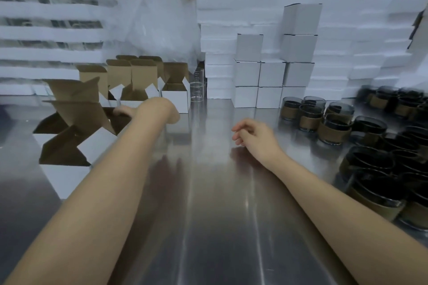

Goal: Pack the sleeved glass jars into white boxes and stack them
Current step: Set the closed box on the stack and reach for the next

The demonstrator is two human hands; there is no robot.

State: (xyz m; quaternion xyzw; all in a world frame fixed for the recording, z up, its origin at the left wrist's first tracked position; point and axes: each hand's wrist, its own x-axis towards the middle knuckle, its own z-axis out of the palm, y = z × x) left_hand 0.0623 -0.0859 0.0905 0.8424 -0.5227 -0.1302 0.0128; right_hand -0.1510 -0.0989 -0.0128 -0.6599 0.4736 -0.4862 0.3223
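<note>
Several open white boxes with brown insides (174, 95) stand at the back left, and more lie tipped over (76, 122) in front of them. My left hand (148, 109) reaches to these boxes; its fingertips touch a box edge, but the wrist hides the grip. Loosely curled and holding nothing, my right hand (252, 133) hovers over the steel table (208, 192). Several dark glass jars with brown sleeves (333, 129) crowd the right side. Closed white boxes (271, 76) are stacked at the back centre.
White foam sheets (220, 18) are piled high along the back and right. A clear plastic bag (157, 18) bulges at the back left. A bare clear glass (196, 91) stands between the open boxes and the closed stack.
</note>
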